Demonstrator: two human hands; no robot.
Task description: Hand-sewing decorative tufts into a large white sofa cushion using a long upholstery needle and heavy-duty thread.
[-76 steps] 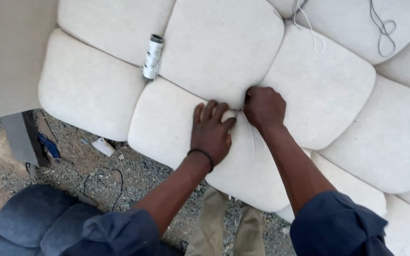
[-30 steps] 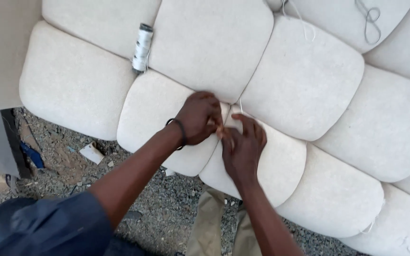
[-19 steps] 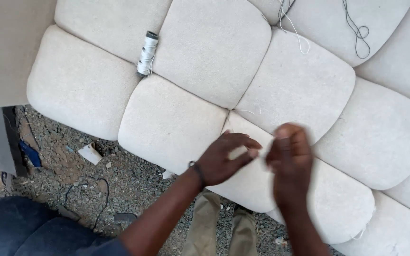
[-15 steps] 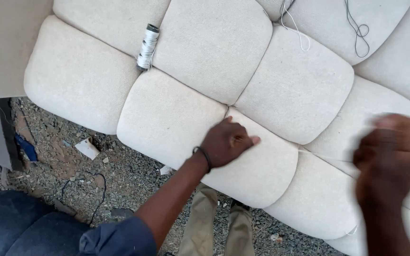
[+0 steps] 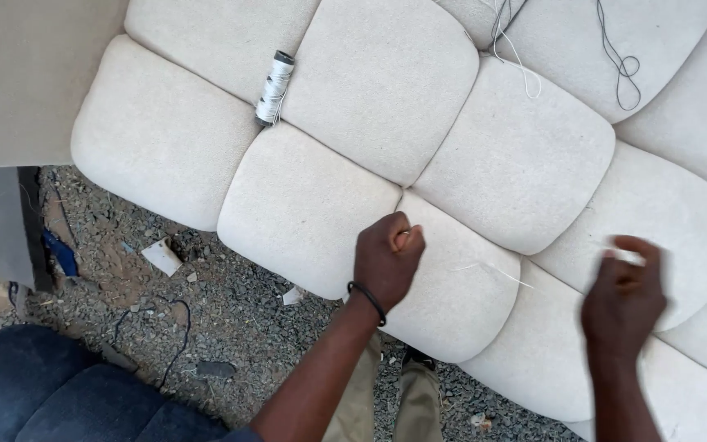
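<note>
The tufted cream cushion panel (image 5: 353,106) fills the view. At its near edge the left hand (image 5: 386,260), clenched, presses a seam junction, while the right hand (image 5: 622,296), blurred, pinches a pale thread (image 5: 497,272) drawn taut. A thread spool (image 5: 274,87) lies toward the far edge. Tightening a tuft, I'd judge; knotting comes next.

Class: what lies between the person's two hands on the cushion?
In the head view, a thin pale thread stretches over bare cushion between the left hand and right hand.
</note>
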